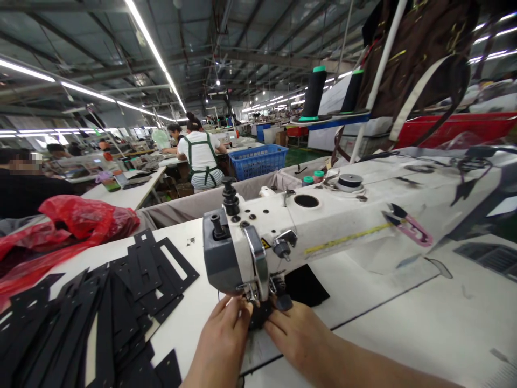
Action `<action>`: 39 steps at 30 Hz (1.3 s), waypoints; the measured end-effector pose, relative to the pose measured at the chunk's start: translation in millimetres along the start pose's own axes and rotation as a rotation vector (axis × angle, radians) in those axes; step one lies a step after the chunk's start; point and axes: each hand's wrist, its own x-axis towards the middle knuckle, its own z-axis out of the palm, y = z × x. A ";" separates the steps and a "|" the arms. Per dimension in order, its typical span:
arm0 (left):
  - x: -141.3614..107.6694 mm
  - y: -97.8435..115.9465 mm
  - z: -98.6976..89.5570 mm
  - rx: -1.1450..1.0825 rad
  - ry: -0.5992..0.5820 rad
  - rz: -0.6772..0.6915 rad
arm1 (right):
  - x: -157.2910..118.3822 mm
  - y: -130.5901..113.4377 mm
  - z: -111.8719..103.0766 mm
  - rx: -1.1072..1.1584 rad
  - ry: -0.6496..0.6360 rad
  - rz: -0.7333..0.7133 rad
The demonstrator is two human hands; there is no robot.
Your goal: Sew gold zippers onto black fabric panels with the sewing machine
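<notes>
A white sewing machine [323, 215] stands before me, its presser foot and needle partly hidden by my fingers. Beneath the foot lies a small black piece of material [260, 314]. My left hand [226, 337] grips this piece at its left edge, thumb and fingers closed together close to the needle. From the other side, my right hand [297, 334] holds the same piece, its fingertips partly hidden behind it. Behind the needle area, another flat black piece [307, 284] rests on the machine bed. Many black strips with cut-out slots [109, 312] are heaped on the table to the left.
Pink-handled thread snips [414, 229] rest on the machine arm. Red plastic sheeting [86, 221] lies at the far left. Black thread cones [314, 94] stand on a rack above. Beyond are a blue basket [258, 160] and a person in a green apron [202, 153].
</notes>
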 end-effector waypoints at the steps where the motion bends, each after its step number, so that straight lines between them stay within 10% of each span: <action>1: -1.4 0.3 -1.0 0.014 0.012 0.011 | -2.1 -0.6 -2.4 -0.008 0.046 0.002; 39: -5.3 2.0 -6.9 -0.046 -0.131 -0.036 | -7.9 37.3 -2.7 -0.091 -0.075 0.186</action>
